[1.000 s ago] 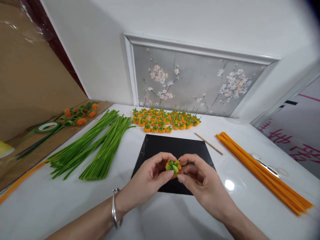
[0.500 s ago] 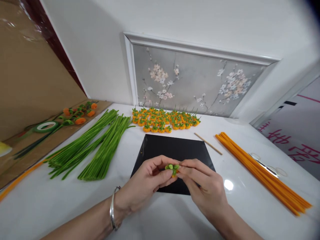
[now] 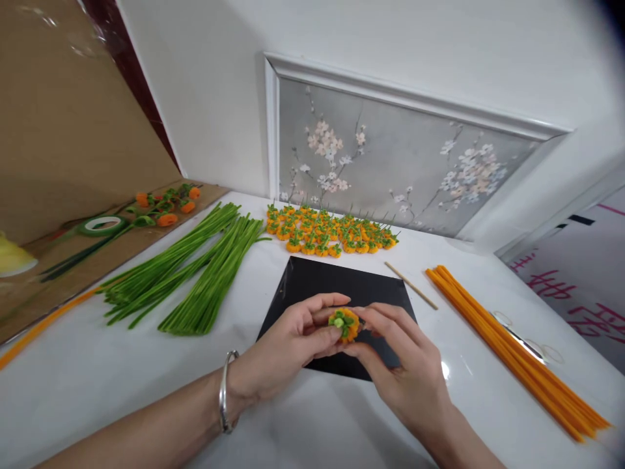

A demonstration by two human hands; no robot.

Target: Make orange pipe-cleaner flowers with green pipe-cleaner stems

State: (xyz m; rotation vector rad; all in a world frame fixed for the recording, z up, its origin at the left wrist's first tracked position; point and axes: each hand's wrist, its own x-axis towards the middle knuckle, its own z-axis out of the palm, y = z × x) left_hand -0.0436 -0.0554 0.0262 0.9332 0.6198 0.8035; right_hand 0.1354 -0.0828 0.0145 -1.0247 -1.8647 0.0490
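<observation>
Between my two hands is a small orange pipe-cleaner pumpkin (image 3: 349, 326) with a green top facing up towards me. My left hand (image 3: 297, 335) pinches it from the left, thumb and fingers on its side. From the right, the fingertips of my right hand (image 3: 403, 352) close around its other edge. Both hands are above a black square mat (image 3: 336, 281) on the white table. Beyond the mat stand several finished orange pieces (image 3: 322, 231) with green tops and thin upright stems.
Green pipe cleaners (image 3: 209, 280) lie in bundles at left, orange ones (image 3: 508, 352) at right beside scissors (image 3: 527, 342). A thin stick (image 3: 411, 285) rests right of the mat. Green tape (image 3: 103, 225) and orange flowers (image 3: 167, 220) lie on cardboard. A framed panel (image 3: 405, 150) stands behind.
The piece has turned in my fingers, so more of its orange side shows. My right fingers have spread wider around it. The view has shifted and tilted slightly.
</observation>
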